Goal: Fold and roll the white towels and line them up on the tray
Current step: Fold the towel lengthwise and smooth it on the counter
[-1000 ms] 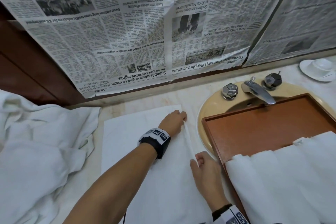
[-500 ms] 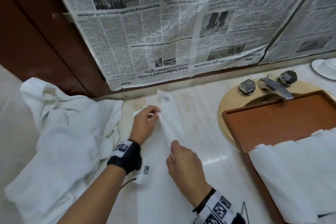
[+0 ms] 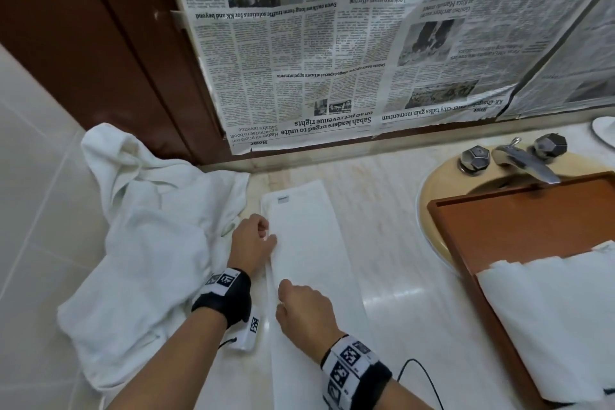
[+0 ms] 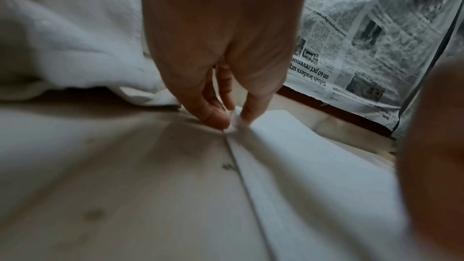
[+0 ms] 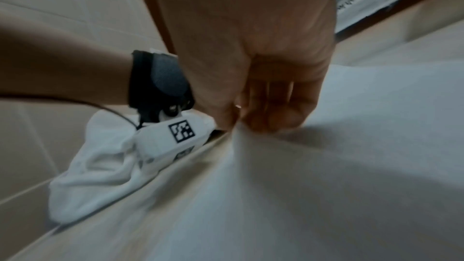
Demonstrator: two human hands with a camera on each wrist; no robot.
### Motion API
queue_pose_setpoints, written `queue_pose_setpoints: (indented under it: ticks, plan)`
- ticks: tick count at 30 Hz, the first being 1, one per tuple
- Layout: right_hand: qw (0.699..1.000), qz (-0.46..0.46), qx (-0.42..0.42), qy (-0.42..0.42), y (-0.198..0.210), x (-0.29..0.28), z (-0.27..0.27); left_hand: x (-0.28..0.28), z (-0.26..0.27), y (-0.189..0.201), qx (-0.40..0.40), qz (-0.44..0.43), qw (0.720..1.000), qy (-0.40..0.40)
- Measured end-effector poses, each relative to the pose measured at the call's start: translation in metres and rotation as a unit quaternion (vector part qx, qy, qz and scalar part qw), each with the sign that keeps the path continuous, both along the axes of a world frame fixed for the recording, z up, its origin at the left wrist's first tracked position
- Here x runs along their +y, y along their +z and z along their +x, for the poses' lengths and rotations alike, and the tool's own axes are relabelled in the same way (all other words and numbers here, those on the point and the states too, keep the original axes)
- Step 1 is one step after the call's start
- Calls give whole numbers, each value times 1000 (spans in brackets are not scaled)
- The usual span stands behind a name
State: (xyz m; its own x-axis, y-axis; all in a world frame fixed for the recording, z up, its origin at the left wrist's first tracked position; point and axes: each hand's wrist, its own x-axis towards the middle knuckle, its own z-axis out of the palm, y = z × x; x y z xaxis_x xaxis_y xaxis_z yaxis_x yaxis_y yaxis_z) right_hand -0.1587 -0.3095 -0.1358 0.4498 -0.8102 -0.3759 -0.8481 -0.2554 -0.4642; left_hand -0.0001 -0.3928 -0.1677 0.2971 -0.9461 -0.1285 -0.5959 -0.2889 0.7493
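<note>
A white towel (image 3: 309, 253) lies folded into a long narrow strip on the marble counter (image 3: 386, 243), running away from me. My left hand (image 3: 268, 238) pinches its left edge partway up; the left wrist view shows thumb and fingers (image 4: 213, 116) nipping the towel (image 4: 301, 156) at the edge. Nearer to me, my right hand (image 3: 283, 301) pinches the same edge, and in the right wrist view its curled fingers (image 5: 266, 118) gather the towel (image 5: 326, 166). A wooden tray (image 3: 519, 226) rests over the sink at right, with rolled white towels (image 3: 549, 319) lined up in its near part.
A heap of loose white towels (image 3: 139, 250) lies left of the strip, against the tiled wall. Newspaper (image 3: 366, 43) covers the wall behind the counter. A faucet (image 3: 522, 160) with two knobs stands behind the tray. A white dish (image 3: 604, 130) shows at far right.
Both hands carried the towel's right edge over to the left and laid it down, so the wide towel is now a narrow strip. The head view swung left.
</note>
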Motion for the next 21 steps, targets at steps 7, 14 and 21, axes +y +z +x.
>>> queue_pose_setpoints:
  ticks: [7, 14, 21]
  plan:
    - [996, -60, -65, -27, -5, -19, -70, 23, -5, 1, -54, -8, 998, -26]
    - [990, -55, 123, 42, -24, -32, -124, 24, -31, -8, -77, 14, 996, -51]
    - [990, -35, 110, 82, -23, -92, -161, -26, -73, 2, -135, 29, 989, -55]
